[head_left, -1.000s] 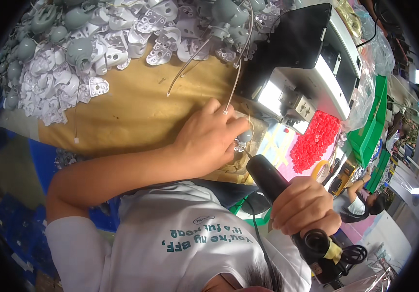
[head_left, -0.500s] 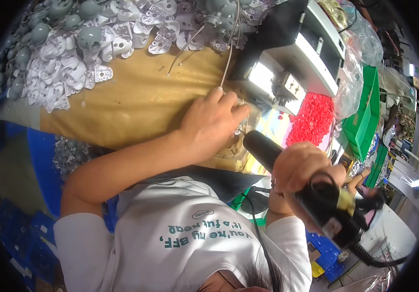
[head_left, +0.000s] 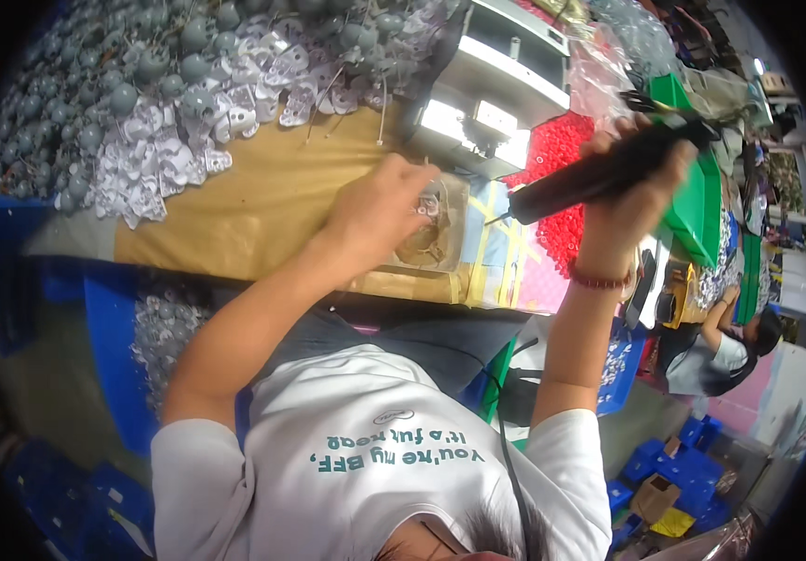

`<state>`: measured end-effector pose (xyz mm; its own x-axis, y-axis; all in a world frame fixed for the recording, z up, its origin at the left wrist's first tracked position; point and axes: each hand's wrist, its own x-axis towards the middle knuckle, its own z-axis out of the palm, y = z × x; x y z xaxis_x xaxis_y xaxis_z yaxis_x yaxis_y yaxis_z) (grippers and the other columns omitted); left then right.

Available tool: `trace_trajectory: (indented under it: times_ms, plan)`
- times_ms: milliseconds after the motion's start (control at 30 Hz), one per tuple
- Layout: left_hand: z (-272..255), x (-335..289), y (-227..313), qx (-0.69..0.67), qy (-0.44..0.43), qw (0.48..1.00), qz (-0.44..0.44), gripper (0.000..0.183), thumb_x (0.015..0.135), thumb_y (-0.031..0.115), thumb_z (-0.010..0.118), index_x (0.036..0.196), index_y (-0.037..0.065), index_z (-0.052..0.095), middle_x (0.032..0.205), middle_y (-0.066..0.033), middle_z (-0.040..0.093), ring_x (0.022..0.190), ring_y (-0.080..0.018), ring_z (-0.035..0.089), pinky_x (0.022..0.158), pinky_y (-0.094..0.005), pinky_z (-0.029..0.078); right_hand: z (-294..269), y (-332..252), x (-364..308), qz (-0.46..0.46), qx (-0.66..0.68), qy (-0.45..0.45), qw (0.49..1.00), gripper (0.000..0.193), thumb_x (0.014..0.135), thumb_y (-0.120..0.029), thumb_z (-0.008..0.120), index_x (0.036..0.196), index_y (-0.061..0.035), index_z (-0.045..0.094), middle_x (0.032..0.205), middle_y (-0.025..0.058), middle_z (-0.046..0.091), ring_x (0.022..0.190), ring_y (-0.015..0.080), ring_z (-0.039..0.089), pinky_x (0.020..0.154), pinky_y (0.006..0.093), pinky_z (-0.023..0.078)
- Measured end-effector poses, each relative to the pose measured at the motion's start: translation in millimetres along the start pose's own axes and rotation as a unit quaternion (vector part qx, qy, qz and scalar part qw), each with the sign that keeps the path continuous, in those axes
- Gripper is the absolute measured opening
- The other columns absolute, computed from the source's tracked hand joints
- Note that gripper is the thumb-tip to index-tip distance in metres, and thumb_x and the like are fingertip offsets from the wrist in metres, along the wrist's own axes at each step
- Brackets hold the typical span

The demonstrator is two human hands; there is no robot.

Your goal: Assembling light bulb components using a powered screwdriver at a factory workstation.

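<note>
1. Black power driver (head_left: 576, 182): tip was at the small part a half-second ago; now withdrawn rightward, apart from it, beside the red pieces (head_left: 557, 154).
2. Right hand (head_left: 641, 178): fingers clamped around the driver's body.
3. Left hand (head_left: 375, 210): fingers around the small part (head_left: 429, 203), in the tabletop (head_left: 262, 210) recess; firm grip or not, cannot tell.
4. Judgement: driver contact is broken, leaving the part accessible.

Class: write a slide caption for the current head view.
Right hand grips a black power tool, apart from the small part at the left hand.
</note>
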<state>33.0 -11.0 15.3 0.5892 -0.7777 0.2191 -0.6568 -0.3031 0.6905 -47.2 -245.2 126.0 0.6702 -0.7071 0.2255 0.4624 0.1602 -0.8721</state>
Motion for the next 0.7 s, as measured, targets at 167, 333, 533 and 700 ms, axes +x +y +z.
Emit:
trace_trajectory:
  times_ms: [167,333,533,700]
  plan:
    - [-47.6,-16.5,-14.0,-0.581,-0.057,0.791,-0.184,0.049,0.098,0.034,0.064,0.132,0.001,0.052,0.105,-0.0079,0.064,0.074,-0.0095,0.053,0.065,-0.0239,0.045,-30.2,39.5,12.7,0.101,-0.112,0.108,0.983,0.049,0.096,-0.053,0.059,0.099,-0.0037,0.055,0.08,0.0074,0.06,0.069,0.0199,0.065,0.06,0.0347,0.057]
    - [-19.8,-43.8,-16.7,-0.822,-0.09,0.532,-0.182,0.069,0.1,0.054,0.049,0.141,0.0,0.043,0.102,-0.0066,0.06,0.076,-0.0112,0.05,0.069,-0.0272,0.042,-58.5,59.2,2.5,0.065,-0.203,0.068,0.975,0.044,0.1,-0.035,0.059,0.124,0.0018,0.054,0.112,0.0145,0.061,0.095,0.0236,0.063,0.079,0.0359,0.053]
    - [-0.3,-48.0,6.6,-0.827,-0.102,0.499,-0.239,0.066,0.099,0.056,0.05,0.138,0.003,0.047,0.104,-0.007,0.061,0.079,-0.014,0.052,0.074,-0.0313,0.047,-22.1,44.0,-92.0,-0.184,-0.453,-0.135,0.862,0.039,0.083,0.0,0.066,0.122,-0.0027,0.061,0.123,0.0156,0.06,0.116,0.0338,0.056,0.098,0.0404,0.044]
    - [8.2,-45.6,18.5,-0.816,-0.096,0.507,-0.26,0.056,0.099,0.055,0.05,0.125,0.005,0.055,0.105,-0.0089,0.063,0.082,-0.0156,0.057,0.072,-0.0338,0.056,-13.6,65.0,-130.7,-0.124,-0.383,-0.222,0.888,0.025,0.086,0.008,0.064,0.11,0.0011,0.065,0.101,0.0164,0.065,0.088,0.0315,0.067,0.073,0.035,0.054]
